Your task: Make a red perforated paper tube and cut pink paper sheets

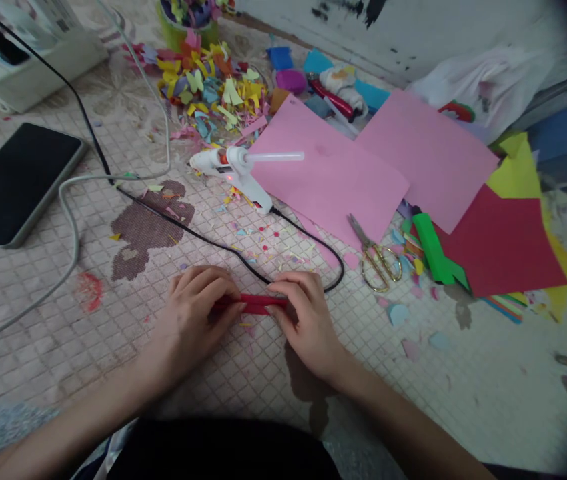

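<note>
A narrow folded strip of red paper (256, 305) lies level between my two hands, low over the patterned cloth. My left hand (198, 310) pinches its left end between thumb and fingers. On the other end, my right hand (306, 317) is closed with thumb and fingertips. Beyond them a white glue gun (243, 175) rests on its side with a clear stick in its back and a small red light showing. Gold-handled scissors (374, 257) lie to the right of my right hand, blades pointing away from me.
Pink sheets (333, 167), a red sheet (508, 243) and a green roll (432, 247) lie at the right. Paper scraps (213, 90) pile up at the back. A phone (21, 183) and power strip (38, 67) are at left; cables (178, 223) cross the cloth.
</note>
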`<state>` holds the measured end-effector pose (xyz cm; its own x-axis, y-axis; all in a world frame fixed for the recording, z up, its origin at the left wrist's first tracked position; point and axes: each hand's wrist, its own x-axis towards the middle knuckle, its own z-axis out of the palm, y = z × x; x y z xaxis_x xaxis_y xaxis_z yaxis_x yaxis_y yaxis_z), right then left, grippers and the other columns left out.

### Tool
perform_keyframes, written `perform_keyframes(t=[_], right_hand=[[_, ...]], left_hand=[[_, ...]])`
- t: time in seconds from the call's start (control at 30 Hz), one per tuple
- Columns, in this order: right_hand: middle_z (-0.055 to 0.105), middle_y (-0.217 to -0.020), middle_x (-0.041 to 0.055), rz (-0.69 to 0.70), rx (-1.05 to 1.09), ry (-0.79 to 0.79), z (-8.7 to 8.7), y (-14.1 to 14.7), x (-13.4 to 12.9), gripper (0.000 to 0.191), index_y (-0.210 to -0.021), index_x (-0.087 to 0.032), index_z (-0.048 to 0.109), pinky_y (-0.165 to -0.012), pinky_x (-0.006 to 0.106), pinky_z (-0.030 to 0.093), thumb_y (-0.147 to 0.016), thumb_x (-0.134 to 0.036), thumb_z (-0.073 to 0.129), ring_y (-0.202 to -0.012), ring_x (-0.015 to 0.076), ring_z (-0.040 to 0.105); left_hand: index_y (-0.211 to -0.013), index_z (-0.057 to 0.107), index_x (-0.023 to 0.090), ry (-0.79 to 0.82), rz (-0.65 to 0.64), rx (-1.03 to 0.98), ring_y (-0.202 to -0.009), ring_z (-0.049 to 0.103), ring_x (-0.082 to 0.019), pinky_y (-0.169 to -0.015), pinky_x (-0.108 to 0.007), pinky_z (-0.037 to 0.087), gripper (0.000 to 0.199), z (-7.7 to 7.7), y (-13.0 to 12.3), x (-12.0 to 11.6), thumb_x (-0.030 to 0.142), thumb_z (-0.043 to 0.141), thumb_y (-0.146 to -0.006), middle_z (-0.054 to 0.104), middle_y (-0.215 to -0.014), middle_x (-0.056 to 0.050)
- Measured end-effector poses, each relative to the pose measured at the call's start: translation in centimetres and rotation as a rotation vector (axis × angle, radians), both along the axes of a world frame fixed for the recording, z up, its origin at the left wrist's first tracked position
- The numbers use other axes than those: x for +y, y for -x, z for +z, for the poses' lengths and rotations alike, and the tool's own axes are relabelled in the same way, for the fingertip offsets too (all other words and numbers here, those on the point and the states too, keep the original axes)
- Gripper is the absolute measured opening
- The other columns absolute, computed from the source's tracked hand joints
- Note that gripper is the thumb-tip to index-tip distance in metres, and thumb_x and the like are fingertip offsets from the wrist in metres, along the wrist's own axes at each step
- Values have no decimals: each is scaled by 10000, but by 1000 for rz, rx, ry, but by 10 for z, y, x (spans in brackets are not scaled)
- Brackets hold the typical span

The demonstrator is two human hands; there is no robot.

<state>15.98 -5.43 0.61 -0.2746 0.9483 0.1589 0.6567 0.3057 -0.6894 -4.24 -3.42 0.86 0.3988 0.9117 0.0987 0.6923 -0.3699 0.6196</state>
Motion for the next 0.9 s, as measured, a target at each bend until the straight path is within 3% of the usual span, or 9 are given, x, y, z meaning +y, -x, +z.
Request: perform_keyframes(t=[0.27,0.53,0.9], right_hand=[[564,-1088,74,5,-36,-17,3,4,2,210,-1070,-215,559,-930,423,439,-879,-127,562,-1056,233,498],[582,-1104,71,3,-185,-22,1,19,6,188,-1069,-213,574,-916,439,413,-896,-282,595,-1041,256,489],[577,-1108,70,-10,-176,-21,1,19,4,192,-1065,-219,563,-915,440,412,-883,-255,614,-1046,255,489]], left_hand=[[-811,593,196,-34,-8,10,-961,531,-254,-834,-438,402,53,0,-2,1,187,583,-862,641,-914,-48],[-820,593,200,-59,9,-24,-960,539,-256,-835,-444,400,35,-7,0,0,202,598,-855,641,-929,-45],[-868,584,201,-17,-5,-91,-987,536,-241,-862,-439,416,30,-8,4,-2,178,600,-859,629,-952,-36]])
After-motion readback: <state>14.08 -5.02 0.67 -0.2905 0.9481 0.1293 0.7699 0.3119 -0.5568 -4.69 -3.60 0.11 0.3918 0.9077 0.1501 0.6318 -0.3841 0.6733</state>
